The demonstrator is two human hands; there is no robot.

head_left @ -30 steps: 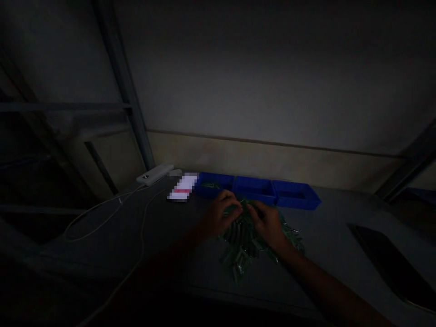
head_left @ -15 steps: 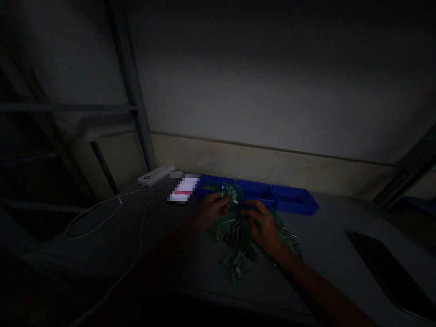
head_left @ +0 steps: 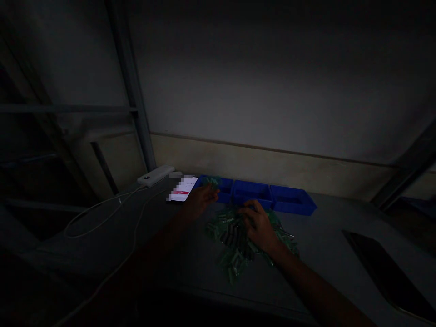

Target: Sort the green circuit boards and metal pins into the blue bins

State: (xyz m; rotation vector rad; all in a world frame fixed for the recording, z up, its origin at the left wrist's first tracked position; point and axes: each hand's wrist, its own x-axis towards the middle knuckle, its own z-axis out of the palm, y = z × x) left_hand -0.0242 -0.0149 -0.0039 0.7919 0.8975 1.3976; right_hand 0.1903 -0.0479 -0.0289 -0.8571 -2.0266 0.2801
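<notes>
My left hand (head_left: 203,198) is at the front of the left blue tray (head_left: 225,196). Its fingers are closed, with small clear-green pieces (head_left: 211,182) at their tips, over the tray. My right hand (head_left: 259,225) is at the back of a loose pile of small green, shiny pieces (head_left: 235,261) on the table. Its fingers are bent down into the pile, and the fingertips are partly hidden. Dim light keeps me from making out what they pinch.
Beside the left tray stand a middle blue tray (head_left: 252,194) and a right blue tray (head_left: 293,200). A lit phone (head_left: 185,189) and a white power bank (head_left: 156,175) with a cable lie at left. A dark flat slab (head_left: 384,265) lies at right, and a wall rises behind.
My left hand has moved left from above the pile to the left tray, with the green pieces at its fingertips. My right hand has shifted slightly left and stays at the pile.
</notes>
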